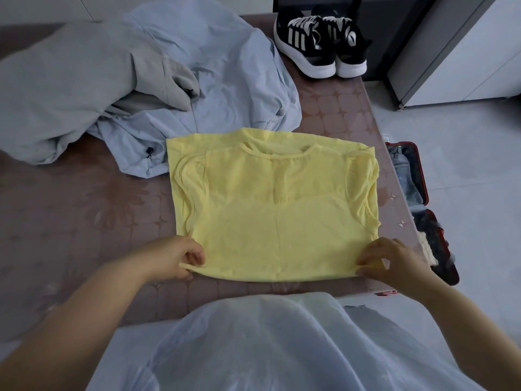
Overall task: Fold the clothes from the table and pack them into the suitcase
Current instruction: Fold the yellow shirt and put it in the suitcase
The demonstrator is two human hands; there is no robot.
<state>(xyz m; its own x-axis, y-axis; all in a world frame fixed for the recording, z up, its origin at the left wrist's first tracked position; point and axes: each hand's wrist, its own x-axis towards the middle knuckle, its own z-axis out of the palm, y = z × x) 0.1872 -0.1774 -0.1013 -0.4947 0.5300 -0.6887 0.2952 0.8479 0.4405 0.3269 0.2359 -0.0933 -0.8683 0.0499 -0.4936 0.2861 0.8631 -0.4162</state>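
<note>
Our left hand (180, 256) reaches in from the lower left on a bare forearm, fingers curled under and thumb on top, pinching the near left corner of the yellow T-shirt (276, 210). Our right hand (392, 261) mirrors it from the lower right, knuckles up, with thumb and fingertips nipping the near right corner, where a small bunch of yellow cloth shows between them. The T-shirt lies flat in the middle of the brown patterned table (84, 210), neckline away from us and both sleeves folded inward, its near edge doubled over. Our own pale blue top (267, 342) fills the bottom of the view and hides the table's near edge. Beyond the shirt a light blue jacket (225, 74) lies rumpled with a grey garment (84, 80) draped over its left side. A pair of black sneakers (321, 43) with white stripes stands at the far right corner. The red-rimmed suitcase (417, 190) sits open on the floor just right of the table, largely cut off by the table edge; inside we make out what may be denim and something cream.
</note>
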